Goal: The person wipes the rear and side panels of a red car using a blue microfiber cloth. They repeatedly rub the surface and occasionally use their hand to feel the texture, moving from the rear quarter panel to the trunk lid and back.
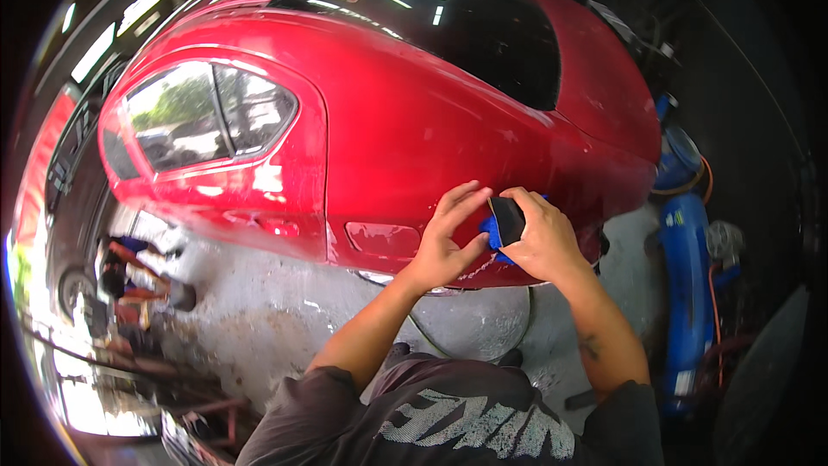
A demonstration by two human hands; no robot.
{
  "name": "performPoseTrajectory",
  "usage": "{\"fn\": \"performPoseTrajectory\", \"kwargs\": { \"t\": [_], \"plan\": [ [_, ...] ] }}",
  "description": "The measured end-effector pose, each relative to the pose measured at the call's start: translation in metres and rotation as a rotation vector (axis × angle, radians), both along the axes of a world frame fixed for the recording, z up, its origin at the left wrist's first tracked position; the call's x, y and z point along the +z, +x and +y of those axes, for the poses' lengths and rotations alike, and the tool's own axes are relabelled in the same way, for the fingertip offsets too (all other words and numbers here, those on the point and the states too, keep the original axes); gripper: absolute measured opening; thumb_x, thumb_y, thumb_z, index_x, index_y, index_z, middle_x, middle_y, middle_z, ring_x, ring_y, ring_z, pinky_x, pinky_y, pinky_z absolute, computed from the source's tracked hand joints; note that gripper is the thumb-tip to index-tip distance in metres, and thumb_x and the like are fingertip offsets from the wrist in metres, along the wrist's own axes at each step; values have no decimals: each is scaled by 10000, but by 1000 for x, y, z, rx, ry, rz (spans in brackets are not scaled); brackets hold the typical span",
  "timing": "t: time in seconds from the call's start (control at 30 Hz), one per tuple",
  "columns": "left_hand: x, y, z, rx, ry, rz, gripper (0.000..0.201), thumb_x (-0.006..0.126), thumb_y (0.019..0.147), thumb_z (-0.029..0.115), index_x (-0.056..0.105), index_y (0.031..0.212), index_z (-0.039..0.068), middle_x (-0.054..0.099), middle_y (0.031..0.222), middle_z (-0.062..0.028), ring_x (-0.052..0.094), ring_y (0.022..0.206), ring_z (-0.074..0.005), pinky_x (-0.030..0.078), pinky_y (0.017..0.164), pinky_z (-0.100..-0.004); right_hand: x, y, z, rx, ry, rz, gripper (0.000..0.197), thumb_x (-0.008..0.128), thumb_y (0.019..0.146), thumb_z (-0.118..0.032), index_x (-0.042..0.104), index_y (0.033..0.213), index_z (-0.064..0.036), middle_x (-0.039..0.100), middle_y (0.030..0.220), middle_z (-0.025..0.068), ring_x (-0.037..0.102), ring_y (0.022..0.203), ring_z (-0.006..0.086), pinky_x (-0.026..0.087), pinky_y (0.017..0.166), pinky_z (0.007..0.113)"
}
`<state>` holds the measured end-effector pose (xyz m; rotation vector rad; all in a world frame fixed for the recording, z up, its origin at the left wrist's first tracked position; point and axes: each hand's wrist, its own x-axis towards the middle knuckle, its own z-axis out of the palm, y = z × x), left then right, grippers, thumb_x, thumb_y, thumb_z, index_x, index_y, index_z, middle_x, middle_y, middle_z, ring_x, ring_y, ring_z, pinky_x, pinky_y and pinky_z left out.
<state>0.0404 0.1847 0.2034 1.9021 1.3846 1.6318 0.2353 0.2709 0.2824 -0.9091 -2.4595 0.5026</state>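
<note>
1. A big red car point(414, 112) fills the top and middle of the view. It is shiny, and lights show as bright spots on it.
2. The right hand point(542, 242) is a little to the 4 o'clock side of the middle of the view. It grips a small black block point(509, 217) wrapped in a blue cloth point(491, 230). The fingers are curled tight around it.
3. The block and cloth press on the red side panel of the car, low down, near the rear.
4. The left hand point(448, 237) is just at the 9 o'clock side of the block. It lies on the red paint with its fingers spread out and pointing to 1 o'clock. It holds nothing. Its thumb touches the blue cloth.
5. The two hands are just beside each other.
6. A fuel flap point(382, 238) sits at the 9 o'clock side of the left hand, close by.
7. A side window point(207, 112) is far off toward 10 o'clock from the hands.
8. The dark back window point(448, 13) is up at 12 o'clock.
9. The grey floor point(285, 311) is under the car, at 7 o'clock from the hands. It looks wet and stained.
10. A blue machine point(686, 267) stands at 3 o'clock from the hands, well apart from them, with an orange hose beside it.
11. The person's dark shirt point(457, 418) shows at 6 o'clock.
</note>
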Motion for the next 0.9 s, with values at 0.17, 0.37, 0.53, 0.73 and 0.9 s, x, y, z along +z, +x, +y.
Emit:
{"fn": "performPoseTrajectory", "kwargs": {
  "t": [0.17,0.37,0.53,0.73,0.9],
  "plan": [
    [49,44,11,140,-6,223,669,803,814,31,658,1460,131,541,1537,-196,563,1400,-402,496,1152,-485,19,31,54,253,91,-274,672,820,843,-222,542,1444,-111,718,1128,170,738,1018,418,601,845,541],
    [85,44,6,284,-66,407,366,833,764,8,781,1120,74,737,1064,-116,737,998,-313,597,875,-424,70,12,81,467,212,-357,1095,852,790,-106,265,1708,-212,673,1223,175,738,1004,420,616,824,513],
    [109,14,-30,533,45,364,175,852,799,-26,782,947,36,754,915,-104,756,812,-279,602,730,-369,83,-19,110,535,399,81,1088,833,719,24,403,1665,-299,609,1305,141,709,1031,397,611,835,479],
    [-8,-32,-112,1206,-288,-329,264,870,869,117,646,793,-2,649,710,-35,653,695,-117,513,589,-328,46,3,165,438,722,-42,688,856,735,-153,712,1384,-329,487,1608,141,424,1466,495,386,1124,709],
    [-184,9,-200,1155,-302,-1265,131,650,848,-18,550,857,66,637,835,-64,652,703,-173,611,628,-356,12,-8,158,458,593,-89,841,993,614,-454,626,1358,-319,323,1698,256,275,1561,590,277,1181,794]
  ]
}}
